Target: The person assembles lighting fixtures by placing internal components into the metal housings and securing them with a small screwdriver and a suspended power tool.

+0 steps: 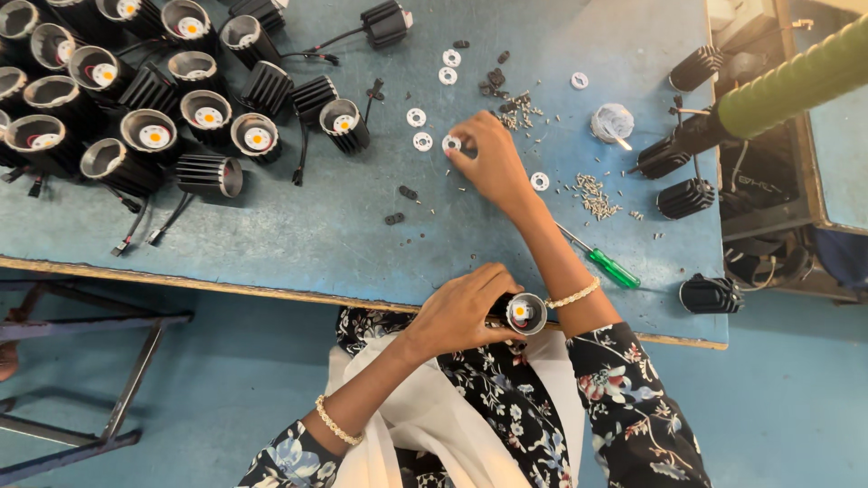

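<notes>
Grip: my left hand [461,312] clamped around lamp housing [524,312], steadying it | right hand [488,163] pinching white ring [451,143] beyond housing.

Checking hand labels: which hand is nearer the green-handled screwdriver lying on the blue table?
Right. The right hand is up-table of the green-handled screwdriver, pinching a white ring; the left hand holds a black lamp housing at the table edge.

One green screwdriver [608,264] and seven white rings [422,141] in view
</notes>
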